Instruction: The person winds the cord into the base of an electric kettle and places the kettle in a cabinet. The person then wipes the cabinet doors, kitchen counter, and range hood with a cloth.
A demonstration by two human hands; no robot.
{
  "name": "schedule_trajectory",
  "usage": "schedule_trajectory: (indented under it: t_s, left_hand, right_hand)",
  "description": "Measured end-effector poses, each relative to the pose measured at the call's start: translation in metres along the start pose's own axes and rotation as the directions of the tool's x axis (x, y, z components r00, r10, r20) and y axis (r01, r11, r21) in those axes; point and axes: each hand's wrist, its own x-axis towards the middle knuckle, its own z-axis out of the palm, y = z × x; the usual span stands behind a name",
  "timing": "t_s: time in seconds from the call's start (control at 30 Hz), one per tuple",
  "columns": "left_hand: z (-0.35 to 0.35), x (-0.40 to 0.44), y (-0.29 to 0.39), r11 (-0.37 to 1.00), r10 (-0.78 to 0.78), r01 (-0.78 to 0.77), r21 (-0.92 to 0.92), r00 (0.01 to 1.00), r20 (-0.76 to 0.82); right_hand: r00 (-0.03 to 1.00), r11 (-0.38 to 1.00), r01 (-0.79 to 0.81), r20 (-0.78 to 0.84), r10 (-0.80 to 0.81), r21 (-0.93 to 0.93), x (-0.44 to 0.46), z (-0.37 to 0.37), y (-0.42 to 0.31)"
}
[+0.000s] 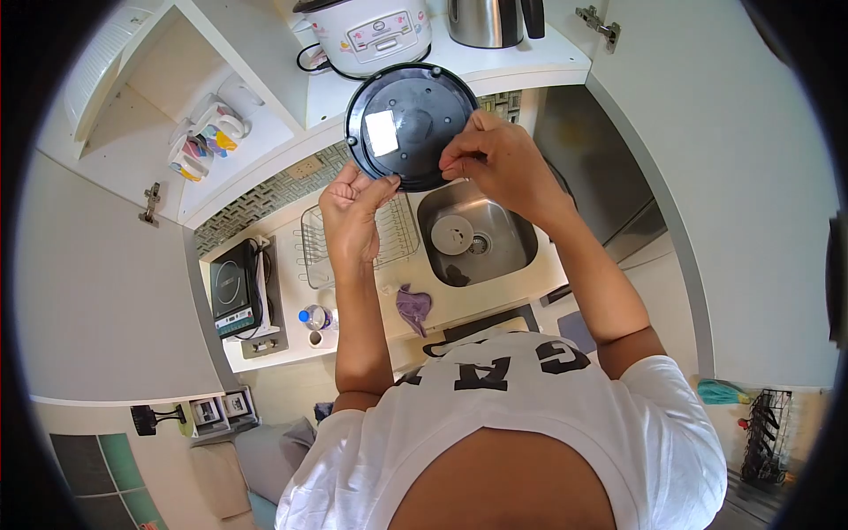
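Observation:
A round black base [428, 132] with a white label and small feet is held up in front of the shelf edge, its underside towards the camera. My left hand [355, 205] grips its lower left rim between thumb and fingers. At its right side is my right hand [495, 159], thumb and fingertips pinched together over the underside near the edge; whether anything small is between them is hidden. On the shelf behind stand a white cooker [375, 37] with printed flowers and a steel kettle [486, 22].
Below lie a sink [433, 269] with a bowl [452, 235], a wire dish rack [402, 231], a purple cloth [413, 309], a bottle [315, 317] and an induction cooker [232, 287]. Mugs [212, 132] stand in the left cabinet. Open cabinet doors [115, 283] flank both sides.

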Motion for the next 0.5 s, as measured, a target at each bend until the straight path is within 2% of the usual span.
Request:
schedule_trajectory:
  t_s: [0.07, 0.1, 0.17, 0.2, 0.27, 0.3, 0.37, 0.4, 0.43, 0.47, 0.5]
  left_hand:
    - [-0.002, -0.001, 0.004, 1.000, 0.000, -0.001, 0.018, 1.000, 0.016]
    - [-0.003, -0.001, 0.007, 1.000, -0.003, 0.003, 0.014, 1.000, 0.027]
    - [-0.004, -0.004, 0.011, 1.000, -0.007, 0.007, 0.009, 0.999, 0.035]
    - [-0.004, -0.005, 0.013, 1.000, -0.002, 0.002, 0.006, 0.999, 0.034]
    - [-0.009, -0.006, 0.012, 1.000, 0.002, -0.002, 0.006, 1.000, 0.030]
    - [-0.014, -0.005, 0.008, 1.000, 0.023, -0.022, -0.021, 0.998, 0.050]
    - [-0.015, -0.005, 0.008, 0.998, 0.050, -0.047, -0.049, 0.996, 0.069]
    - [-0.009, -0.009, 0.011, 0.992, 0.063, -0.058, -0.113, 0.998, 0.032]
    - [-0.003, -0.012, 0.011, 0.982, 0.069, -0.069, -0.175, 0.998, -0.004]
    - [0.004, -0.013, 0.006, 0.982, 0.071, -0.070, -0.178, 0.998, -0.003]
    - [0.012, -0.012, 0.001, 0.955, 0.094, -0.099, -0.280, 0.995, -0.033]
  right_hand:
    - [0.998, 0.983, 0.070, 0.002, -0.071, -0.169, 0.002, 0.002, 0.004]
    - [0.997, 0.983, 0.072, 0.002, -0.072, -0.169, 0.003, 0.002, -0.001]
    - [0.989, 0.967, -0.131, -0.101, 0.111, -0.218, 0.003, 0.003, -0.017]
    - [0.989, 0.968, -0.129, -0.099, 0.109, -0.218, 0.002, 0.003, -0.019]
    - [0.951, 0.961, -0.232, -0.240, 0.193, -0.148, 0.001, 0.004, -0.022]
    - [0.952, 0.962, -0.231, -0.237, 0.193, -0.146, -0.002, 0.007, -0.014]
    - [0.935, 0.994, -0.108, -0.337, 0.113, 0.033, -0.007, 0.016, 0.009]
    - [0.935, 0.994, -0.108, -0.336, 0.113, 0.033, -0.006, 0.014, 0.006]
    - [0.945, 0.877, -0.281, -0.049, 0.324, 0.390, -0.005, 0.011, 0.000]
    - [0.872, 0.611, -0.485, 0.289, 0.396, 0.626, -0.004, 0.008, -0.004]
    - [0.873, 0.615, -0.482, 0.286, 0.394, 0.624, -0.005, 0.015, -0.007]
